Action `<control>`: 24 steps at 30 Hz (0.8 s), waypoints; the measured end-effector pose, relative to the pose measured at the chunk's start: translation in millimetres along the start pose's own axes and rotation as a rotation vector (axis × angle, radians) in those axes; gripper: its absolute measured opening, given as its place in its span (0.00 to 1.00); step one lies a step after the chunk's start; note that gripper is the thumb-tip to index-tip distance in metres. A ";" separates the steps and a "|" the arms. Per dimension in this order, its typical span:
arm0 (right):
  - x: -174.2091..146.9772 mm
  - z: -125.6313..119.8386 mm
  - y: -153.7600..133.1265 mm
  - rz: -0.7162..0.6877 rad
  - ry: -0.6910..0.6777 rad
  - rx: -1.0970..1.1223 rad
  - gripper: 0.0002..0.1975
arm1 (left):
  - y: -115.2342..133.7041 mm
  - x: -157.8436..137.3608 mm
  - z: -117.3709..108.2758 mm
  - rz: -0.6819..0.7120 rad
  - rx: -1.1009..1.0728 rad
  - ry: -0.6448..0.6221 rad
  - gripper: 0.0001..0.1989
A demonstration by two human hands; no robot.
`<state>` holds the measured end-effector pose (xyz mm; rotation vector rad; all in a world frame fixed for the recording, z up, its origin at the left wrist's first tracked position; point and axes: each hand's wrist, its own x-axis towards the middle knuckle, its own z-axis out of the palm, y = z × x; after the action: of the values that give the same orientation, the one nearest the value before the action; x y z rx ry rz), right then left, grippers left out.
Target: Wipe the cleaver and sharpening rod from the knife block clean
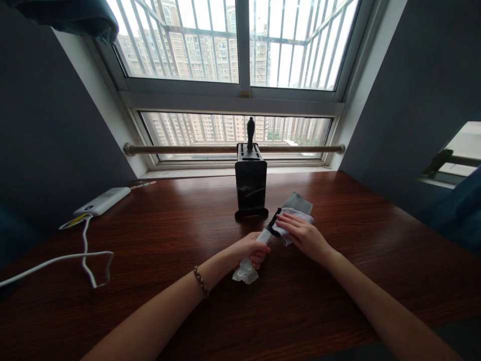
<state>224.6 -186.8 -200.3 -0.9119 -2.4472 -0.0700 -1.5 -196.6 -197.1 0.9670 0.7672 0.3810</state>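
Low over the table, a cleaver (298, 202) points away to the upper right, its broad grey blade partly covered. My left hand (254, 249) is closed around its handle, which is wrapped in something thin and white (246, 272) that bunches out below the fist. With fingers together, my right hand (300, 231) presses a folded white cloth (296, 214) against the blade near the handle. Part of the blade lies hidden under the cloth. Just behind stands a black knife block (251, 188) with one dark handle (250, 133) sticking up from its top.
The brown wooden table (180, 215) reaches to the window sill. At the left lie a white power bank (101, 201) and a looping white cable (85, 245). A horizontal rail (180, 149) crosses the window behind the block.
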 end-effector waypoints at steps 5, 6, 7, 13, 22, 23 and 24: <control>-6.9 0.4 22.2 0.248 0.155 -0.091 0.19 | -2.7 0.0 -1.5 0.032 0.054 -0.062 0.14; -6.8 0.5 19.8 0.221 0.141 -0.078 0.19 | -2.8 0.1 -1.8 0.033 0.060 -0.064 0.14; -6.1 0.8 15.2 0.169 0.113 -0.056 0.19 | -2.8 0.1 -1.9 0.033 0.064 -0.065 0.14; 0.1 0.2 -8.7 -0.037 -0.016 0.033 0.20 | -3.2 -0.4 -1.5 0.039 0.091 -0.057 0.16; -7.2 -3.5 37.2 0.322 0.286 -0.084 0.19 | -1.8 -5.0 2.4 0.029 0.206 -0.076 0.15; -7.8 -4.4 39.4 0.350 0.316 -0.093 0.19 | -1.6 -5.4 2.8 0.028 0.209 -0.077 0.15; -8.4 -5.4 41.0 0.374 0.343 -0.099 0.19 | -1.5 -5.6 2.9 0.025 0.212 -0.080 0.15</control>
<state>258.0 -161.4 -205.0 -1.2717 -1.9430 -0.1975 -3.2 -202.6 -195.1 1.1843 0.7333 0.2846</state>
